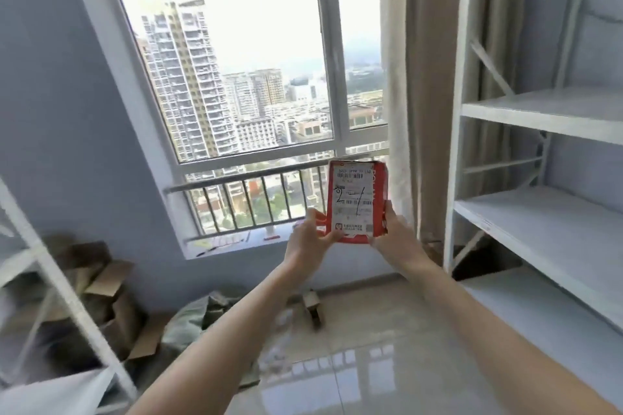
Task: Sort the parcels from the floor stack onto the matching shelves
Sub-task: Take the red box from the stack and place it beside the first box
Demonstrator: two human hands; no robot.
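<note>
Item: red parcel (357, 202), flat and upright, label side facing the wearer. A white shipping label with barcodes is covering most of its face; a handwritten mark across it is reading, as far as the blur allows, as "2-1".

Holding: both arms are reaching forward in front of the window (236, 61). The left hand (312, 236) is gripping the parcel's lower left corner, fingers curled round the edge. The right hand (394, 229) is gripping the lower right edge, thumb lying up the side. The parcel is sitting in the air between the two hands, well clear of any shelf.

Surroundings: a white shelving unit (539, 178) is standing at the right, its boards showing bare where visible. Part of a second white rack (60, 280) is showing at the left. Opened cardboard boxes (104, 290) and a greenish sack (202, 317) are lying on the floor under the window; a small brown item (313, 307) is sitting on the tiles (371, 364) beyond the arms. A beige curtain (428, 77) is hanging beside the right-hand unit.

Step, judged: reading the label before choosing a shelf.

Risks, judged: the handwritten mark is sloppy, so a misreading could be sending the parcel to the wrong level. Both grips are sitting low on the parcel, so it could be tipping forward or slipping during the swing toward the rack. The floor clutter could be catching a foot while the eyes are on the label.
</note>
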